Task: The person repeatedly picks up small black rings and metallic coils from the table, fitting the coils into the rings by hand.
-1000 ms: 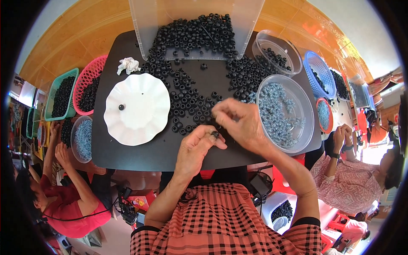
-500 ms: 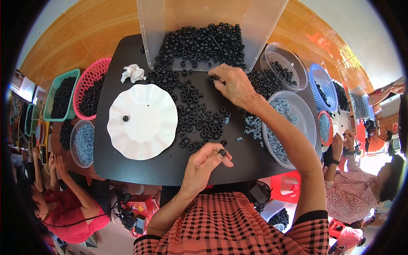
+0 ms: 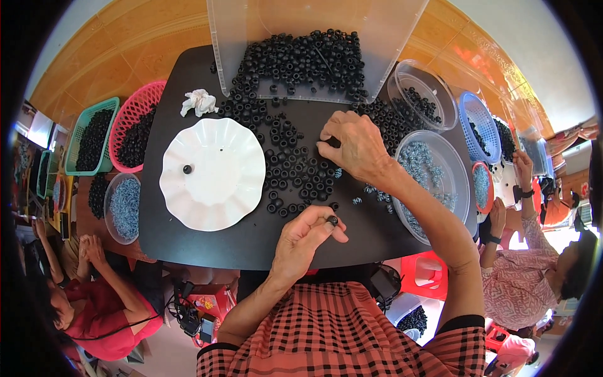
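Near the front edge of the table [image 3: 188, 248], with bare room toward the plate [image 3: 217, 173], clamps a black bead [image 3: 331, 220] in the left hand's [image 3: 300, 242] fingers, arching the right hand [image 3: 359, 146] farther in, its fingers' hold unclear

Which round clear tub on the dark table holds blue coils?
The nearer tub, partly hidden by the right forearm; the farther tub holds black pieces instead.

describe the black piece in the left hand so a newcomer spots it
Find the central dark table, then the left hand at its near edge. The small black piece is pinched in that hand's fingers, while its black neighbours lie loose.
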The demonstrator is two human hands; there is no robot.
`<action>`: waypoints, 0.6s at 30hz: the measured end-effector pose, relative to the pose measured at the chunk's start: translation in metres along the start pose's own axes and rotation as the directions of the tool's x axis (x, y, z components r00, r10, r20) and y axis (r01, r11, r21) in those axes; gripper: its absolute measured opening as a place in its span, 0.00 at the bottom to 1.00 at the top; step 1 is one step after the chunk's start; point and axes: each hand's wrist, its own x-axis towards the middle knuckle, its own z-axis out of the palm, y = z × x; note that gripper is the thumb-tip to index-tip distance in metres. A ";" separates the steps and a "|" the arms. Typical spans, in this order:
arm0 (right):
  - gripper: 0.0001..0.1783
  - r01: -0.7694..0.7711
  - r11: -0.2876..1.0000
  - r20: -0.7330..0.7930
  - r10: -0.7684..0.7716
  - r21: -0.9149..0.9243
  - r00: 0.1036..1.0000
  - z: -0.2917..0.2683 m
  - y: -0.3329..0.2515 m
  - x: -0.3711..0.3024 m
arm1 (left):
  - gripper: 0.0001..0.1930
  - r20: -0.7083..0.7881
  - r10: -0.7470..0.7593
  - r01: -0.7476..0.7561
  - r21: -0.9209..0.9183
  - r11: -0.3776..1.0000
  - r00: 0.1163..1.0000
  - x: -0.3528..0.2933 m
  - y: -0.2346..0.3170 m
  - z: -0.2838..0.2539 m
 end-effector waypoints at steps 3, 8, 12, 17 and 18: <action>0.06 0.017 0.998 -0.073 -0.013 0.066 0.997 0.003 0.002 0.008 | 0.10 0.000 0.012 -0.012 -0.025 1.000 1.000 0.000 0.000 0.002; 0.06 -0.040 0.933 0.023 0.034 0.358 0.999 0.003 -0.002 0.012 | 0.10 0.003 0.019 -0.019 -0.040 0.999 1.000 0.001 0.001 0.002; 0.08 0.027 0.936 -0.038 -0.015 0.352 0.999 0.011 -0.005 0.015 | 0.10 0.001 0.028 -0.028 -0.029 0.999 1.000 0.000 -0.001 0.000; 0.08 0.015 0.956 -0.025 -0.008 0.292 1.000 0.025 -0.007 0.026 | 0.10 0.000 0.021 -0.021 -0.040 0.999 1.000 0.000 -0.002 0.000; 0.07 0.012 0.968 -0.004 -0.012 0.251 1.000 0.026 -0.007 0.028 | 0.10 0.001 0.022 -0.022 -0.040 0.999 1.000 0.000 -0.002 0.001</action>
